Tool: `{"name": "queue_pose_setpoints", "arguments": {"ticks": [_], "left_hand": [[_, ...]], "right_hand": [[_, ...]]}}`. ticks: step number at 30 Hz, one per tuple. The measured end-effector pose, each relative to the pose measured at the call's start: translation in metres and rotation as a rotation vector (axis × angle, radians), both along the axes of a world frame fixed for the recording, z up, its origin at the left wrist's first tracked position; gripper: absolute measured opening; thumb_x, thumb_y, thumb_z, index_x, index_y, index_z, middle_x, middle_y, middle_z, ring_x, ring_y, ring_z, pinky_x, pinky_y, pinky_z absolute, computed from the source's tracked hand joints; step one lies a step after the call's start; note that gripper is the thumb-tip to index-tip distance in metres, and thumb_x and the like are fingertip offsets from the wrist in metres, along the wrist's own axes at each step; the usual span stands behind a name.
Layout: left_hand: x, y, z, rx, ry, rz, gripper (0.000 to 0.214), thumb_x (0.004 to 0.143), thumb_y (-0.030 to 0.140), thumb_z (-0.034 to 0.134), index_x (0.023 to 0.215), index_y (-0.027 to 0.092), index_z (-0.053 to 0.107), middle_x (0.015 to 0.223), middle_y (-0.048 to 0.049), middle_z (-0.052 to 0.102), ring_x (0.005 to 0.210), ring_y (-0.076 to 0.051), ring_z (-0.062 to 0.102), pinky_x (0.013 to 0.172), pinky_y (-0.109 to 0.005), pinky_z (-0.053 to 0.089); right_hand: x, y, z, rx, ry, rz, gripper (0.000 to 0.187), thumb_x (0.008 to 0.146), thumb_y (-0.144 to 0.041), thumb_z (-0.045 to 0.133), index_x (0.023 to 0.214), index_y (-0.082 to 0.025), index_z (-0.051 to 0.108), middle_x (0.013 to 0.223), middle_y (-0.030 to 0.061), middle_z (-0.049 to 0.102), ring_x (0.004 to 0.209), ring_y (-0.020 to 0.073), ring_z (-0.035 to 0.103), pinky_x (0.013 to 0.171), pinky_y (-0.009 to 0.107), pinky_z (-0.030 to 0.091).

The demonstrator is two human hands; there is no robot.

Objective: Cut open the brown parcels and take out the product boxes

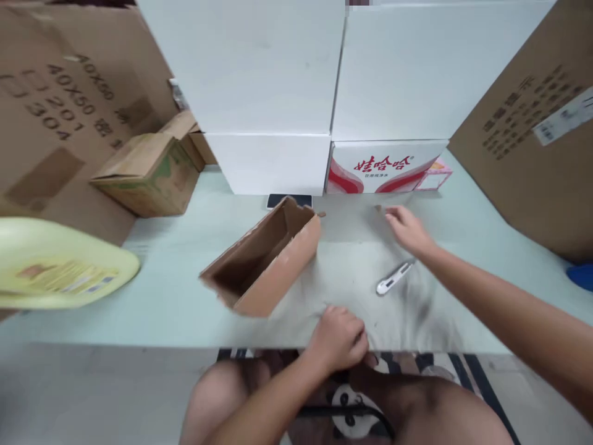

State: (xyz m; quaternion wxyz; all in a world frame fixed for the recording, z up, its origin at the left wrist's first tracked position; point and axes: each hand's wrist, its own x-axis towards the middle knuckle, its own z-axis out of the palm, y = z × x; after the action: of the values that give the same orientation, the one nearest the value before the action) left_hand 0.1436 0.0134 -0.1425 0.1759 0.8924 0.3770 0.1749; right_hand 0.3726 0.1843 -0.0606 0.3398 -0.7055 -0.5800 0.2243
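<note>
Because blur softens right hand (410, 230), I can't tell whether bent fingers pinch small brown scrap (378, 207); left hand (337, 337) curled, grip hidden. Open brown cardboard box (283, 267), inside shadowed, on pale-green tabletop (157, 296), left of slim white cutter (393, 279).

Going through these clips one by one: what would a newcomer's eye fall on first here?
Probably the open brown cardboard box with ragged edges, set slantwise near the middle of the pale green tabletop. Next, perhaps, the large pale yellow bottle at the left edge, or the white carton with red lettering beyond the right hand.
</note>
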Motion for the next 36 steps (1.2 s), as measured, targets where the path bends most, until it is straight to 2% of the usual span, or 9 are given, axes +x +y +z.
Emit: {"name": "queue_pose_setpoints", "arguments": {"ticks": [4, 7, 11, 14, 18, 22, 25, 31, 36], "left_hand": [[-0.001, -0.012, 0.006, -0.097, -0.003, -0.018, 0.016, 0.086, 0.022, 0.06, 0.071, 0.019, 0.065, 0.073, -0.0051, 0.071, 0.079, -0.021, 0.063, 0.074, -0.036, 0.04], [-0.006, -0.024, 0.008, -0.114, -0.028, 0.002, 0.018, 0.087, 0.02, 0.059, 0.07, 0.019, 0.065, 0.073, -0.0053, 0.071, 0.077, -0.021, 0.063, 0.077, -0.035, 0.042], [-0.017, -0.035, 0.009, -0.101, -0.045, -0.013, 0.02, 0.087, 0.018, 0.056, 0.07, 0.018, 0.066, 0.075, -0.0062, 0.072, 0.079, -0.021, 0.064, 0.077, -0.036, 0.043], [-0.024, -0.035, 0.011, -0.095, -0.082, -0.022, 0.02, 0.087, 0.018, 0.055, 0.07, 0.018, 0.067, 0.077, -0.0067, 0.073, 0.08, -0.022, 0.065, 0.079, -0.036, 0.043], [-0.024, -0.03, 0.013, -0.103, -0.149, -0.047, 0.017, 0.086, 0.018, 0.057, 0.073, 0.018, 0.069, 0.079, -0.0063, 0.075, 0.082, -0.022, 0.067, 0.079, -0.036, 0.044], [-0.016, -0.028, 0.014, -0.113, -0.181, -0.101, 0.016, 0.085, 0.018, 0.059, 0.074, 0.018, 0.07, 0.08, -0.0067, 0.076, 0.082, -0.023, 0.068, 0.079, -0.037, 0.045], [-0.013, -0.029, 0.014, -0.115, -0.186, -0.137, 0.017, 0.086, 0.018, 0.059, 0.072, 0.018, 0.07, 0.079, -0.0072, 0.076, 0.083, -0.023, 0.069, 0.078, -0.037, 0.045], [-0.022, -0.028, 0.012, -0.112, -0.196, -0.143, 0.019, 0.087, 0.018, 0.058, 0.071, 0.019, 0.068, 0.078, -0.0066, 0.075, 0.08, -0.022, 0.067, 0.076, -0.035, 0.045], [-0.032, -0.027, 0.016, -0.103, -0.19, -0.134, 0.021, 0.088, 0.018, 0.056, 0.069, 0.019, 0.065, 0.076, -0.0056, 0.073, 0.077, -0.021, 0.065, 0.071, -0.035, 0.041]], "right_hand": [[-0.108, -0.059, 0.037, 0.317, -0.248, 0.432, 0.062, 0.086, -0.036, 0.059, 0.146, -0.024, 0.047, 0.156, 0.0157, 0.045, 0.149, 0.0331, 0.037, 0.119, 0.055, 0.035], [-0.162, -0.07, 0.065, 0.391, -0.524, 0.574, 0.057, 0.085, -0.023, 0.055, 0.142, -0.026, 0.053, 0.148, 0.0127, 0.053, 0.153, 0.0354, 0.031, 0.123, 0.061, 0.024], [-0.181, -0.09, 0.086, 0.264, -0.762, 0.675, 0.029, 0.09, -0.024, 0.052, 0.114, -0.019, 0.068, 0.111, 0.0154, 0.07, 0.121, 0.0359, 0.059, 0.11, 0.056, 0.035], [-0.17, -0.117, 0.092, 0.269, -0.691, 0.726, 0.025, 0.094, -0.036, 0.052, 0.106, -0.022, 0.069, 0.101, 0.0112, 0.073, 0.1, 0.0299, 0.064, 0.098, 0.049, 0.043], [-0.154, -0.12, 0.099, 0.23, -0.289, 0.362, 0.027, 0.09, -0.043, 0.059, 0.105, -0.021, 0.067, 0.112, 0.0117, 0.07, 0.106, 0.0278, 0.063, 0.095, 0.045, 0.048], [-0.159, -0.087, 0.103, -0.438, 0.251, 0.118, 0.023, 0.082, -0.04, 0.071, 0.096, -0.022, 0.066, 0.098, 0.0072, 0.071, 0.077, 0.019, 0.065, 0.069, 0.034, 0.053], [-0.168, -0.072, 0.102, -0.643, 0.344, 0.048, 0.01, 0.081, -0.025, 0.069, 0.079, -0.019, 0.061, 0.07, 0.0015, 0.063, 0.054, 0.0116, 0.055, 0.049, 0.024, 0.038], [-0.144, -0.097, 0.1, -0.579, 0.36, -0.076, 0.006, 0.081, -0.019, 0.062, 0.083, -0.019, 0.056, 0.062, 0.0011, 0.061, 0.05, 0.0124, 0.06, 0.042, 0.019, 0.03], [-0.058, -0.139, 0.098, -0.164, 0.56, -0.434, 0.011, 0.075, -0.021, 0.056, 0.085, -0.023, 0.059, 0.077, 0.0036, 0.068, 0.055, 0.0137, 0.061, 0.046, 0.024, 0.035]]}}
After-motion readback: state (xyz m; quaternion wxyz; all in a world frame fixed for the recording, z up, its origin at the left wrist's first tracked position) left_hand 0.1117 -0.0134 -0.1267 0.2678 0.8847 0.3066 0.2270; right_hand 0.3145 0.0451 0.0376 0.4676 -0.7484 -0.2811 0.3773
